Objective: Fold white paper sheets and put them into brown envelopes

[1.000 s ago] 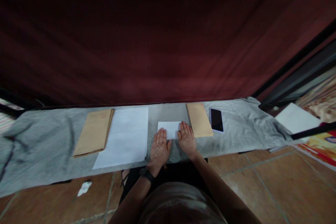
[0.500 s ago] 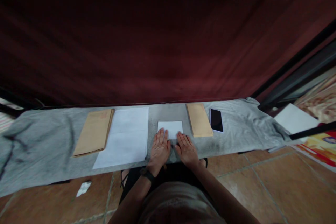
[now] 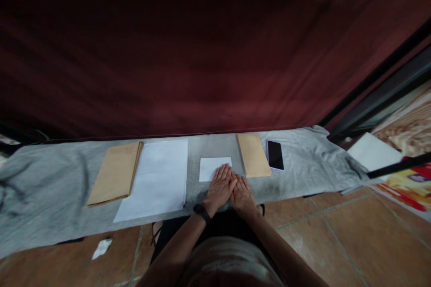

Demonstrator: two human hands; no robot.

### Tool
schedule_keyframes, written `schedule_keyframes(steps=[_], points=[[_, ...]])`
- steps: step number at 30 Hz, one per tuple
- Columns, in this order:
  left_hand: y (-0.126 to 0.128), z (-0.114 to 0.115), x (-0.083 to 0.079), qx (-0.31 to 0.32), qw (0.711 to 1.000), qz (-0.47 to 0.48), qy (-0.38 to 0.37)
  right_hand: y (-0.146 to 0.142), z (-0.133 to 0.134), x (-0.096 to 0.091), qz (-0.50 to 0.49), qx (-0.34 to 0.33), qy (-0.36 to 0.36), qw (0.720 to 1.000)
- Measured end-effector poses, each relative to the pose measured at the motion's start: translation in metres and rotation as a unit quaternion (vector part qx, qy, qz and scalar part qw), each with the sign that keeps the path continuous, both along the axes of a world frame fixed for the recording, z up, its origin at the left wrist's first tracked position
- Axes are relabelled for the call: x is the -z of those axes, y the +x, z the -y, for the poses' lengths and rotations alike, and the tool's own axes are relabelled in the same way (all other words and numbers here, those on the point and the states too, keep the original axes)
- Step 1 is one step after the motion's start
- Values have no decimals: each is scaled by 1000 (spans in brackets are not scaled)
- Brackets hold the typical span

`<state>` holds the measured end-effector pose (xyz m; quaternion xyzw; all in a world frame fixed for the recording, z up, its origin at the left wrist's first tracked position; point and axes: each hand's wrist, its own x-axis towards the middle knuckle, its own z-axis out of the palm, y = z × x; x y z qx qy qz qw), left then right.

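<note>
A small white folded-looking paper (image 3: pixel 209 168) lies on the grey cloth in front of me. My left hand (image 3: pixel 220 187) rests flat on the paper's lower right part, fingers stretched out. Touching it on the right is my right hand (image 3: pixel 242 195), also flat, its fingertips by the paper's lower right corner. The left thumb meets the right hand. Left of the small paper are large white sheets (image 3: pixel 158 175), partly under a thick stack of brown envelopes (image 3: pixel 114 172). To the right lies a smaller stack of brown envelopes (image 3: pixel 253 154).
A phone (image 3: pixel 275 155) with a dark screen lies right of the smaller envelopes. Grey cloth (image 3: pixel 310 166) covers the narrow bench, with a dark red surface (image 3: pixel 202 76) rising behind it. A white scrap (image 3: pixel 102 248) lies on the tiled floor (image 3: pixel 336 228).
My left hand has slid right across the small paper until it meets my right hand. The right hand has barely moved. The view has shifted slightly.
</note>
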<state>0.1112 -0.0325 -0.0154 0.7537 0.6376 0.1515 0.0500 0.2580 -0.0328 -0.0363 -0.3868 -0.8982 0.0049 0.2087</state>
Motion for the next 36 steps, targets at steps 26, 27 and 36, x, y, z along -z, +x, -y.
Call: schedule_keyframes(steps=[26, 27, 36], points=[[-52, 11, 9, -192, 981, -31, 15, -2, 0, -3, -25, 16, -19, 999], [-53, 13, 10, -198, 980, -28, 19, -1, 0, -3, -28, 16, -19, 999], [-57, 29, 15, -219, 974, -23, 48, -32, -5, -13, -46, -4, -41, 998]])
